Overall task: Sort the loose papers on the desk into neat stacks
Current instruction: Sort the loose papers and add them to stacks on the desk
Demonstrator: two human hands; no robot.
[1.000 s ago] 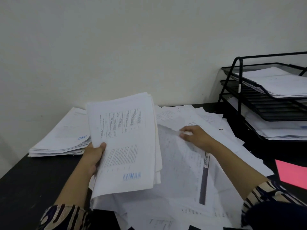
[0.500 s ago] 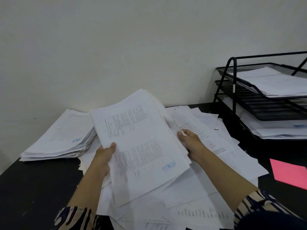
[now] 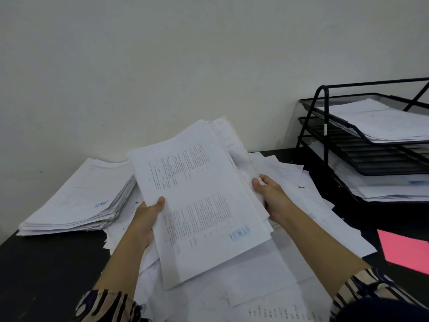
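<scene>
At the far left of the black desk [image 3: 46, 270], against the wall, a neat stack [image 3: 76, 196] of printed sheets lies flat, a blue stamp on its top page. Just right of it your left hand [image 3: 146, 219] grips the left edge of a bundle [image 3: 202, 205] of papers, thumb curled over the top sheet and fingers hidden beneath. You hold that bundle tilted above the desk, its far edges fanned out unevenly, a blue stamp near its lower right corner. Under it and around your forearms, loose papers [image 3: 255, 275] lie spread in an overlapping heap across the middle of the desk. Your right hand [image 3: 271, 198] clasps the bundle's right edge, thumb on top, the other fingers behind the sheets. Further right, near the desk's edge, a pink sheet [image 3: 406, 252] lies flat, apart from the heap. At the far right stands a black tiered tray [image 3: 325, 140], with papers on its top and bottom levels.
</scene>
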